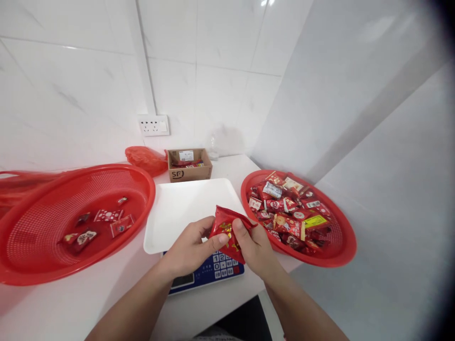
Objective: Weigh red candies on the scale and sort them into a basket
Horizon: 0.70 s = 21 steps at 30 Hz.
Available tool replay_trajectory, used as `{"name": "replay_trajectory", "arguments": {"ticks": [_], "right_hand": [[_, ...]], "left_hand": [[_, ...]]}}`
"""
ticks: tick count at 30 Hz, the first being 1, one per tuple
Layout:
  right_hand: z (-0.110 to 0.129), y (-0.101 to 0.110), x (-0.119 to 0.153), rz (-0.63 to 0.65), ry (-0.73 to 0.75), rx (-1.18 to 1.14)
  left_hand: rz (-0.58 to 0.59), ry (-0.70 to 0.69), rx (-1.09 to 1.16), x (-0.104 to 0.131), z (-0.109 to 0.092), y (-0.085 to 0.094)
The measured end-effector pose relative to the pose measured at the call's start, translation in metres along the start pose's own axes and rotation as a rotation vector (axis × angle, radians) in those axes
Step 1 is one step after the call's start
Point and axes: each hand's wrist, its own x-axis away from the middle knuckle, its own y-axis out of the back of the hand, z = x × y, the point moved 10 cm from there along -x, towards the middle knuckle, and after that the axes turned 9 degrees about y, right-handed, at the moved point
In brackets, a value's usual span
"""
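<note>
– Hands first, in the head view: where are they, and how does the grip stand?

– Both are at the front of the scale (199, 283). The left hand (192, 244) and the right hand (256, 244) are clamped on one red packet (233, 249), thumbs pressed to its printed face, the other fingers mostly out of sight behind it.

– Is the packet resting on anything?

– Doesn't look like it. It seems held up above the scale, in front of the near edge of the white tray (192, 201) and hiding part of the keypad (224, 273).

– Which way does it lie?

– Tilted, its upper edge sloping down toward the scale's right side. Fingers cover both ends, so I can't be sure of the long axis. It sits squarely between the hands, neither clearly nearer.

– And around the scale?

– Just right of it, a fuller basket (346, 241) with heaped snack packets (288, 225); the right hand is nearer that one. Left of it, a sparser basket (152, 193) with a few scattered packets (108, 216), nearer the left hand. Behind the scale, a cardboard box (194, 174); behind and to its left, a red plastic bag (145, 160). All share a white worktop (71, 303).
</note>
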Motion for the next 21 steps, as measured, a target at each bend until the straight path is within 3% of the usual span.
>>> {"name": "replay_trajectory", "arguments": {"ticks": [15, 21], "right_hand": [[0.006, -0.003, 0.01, 0.058, -0.041, -0.119], [0.001, -0.004, 0.013, 0.094, -0.092, -0.188]], "left_hand": [[0.072, -0.06, 0.131, 0.007, -0.013, -0.014], [-0.027, -0.094, 0.067, 0.012, -0.017, -0.011]]}}
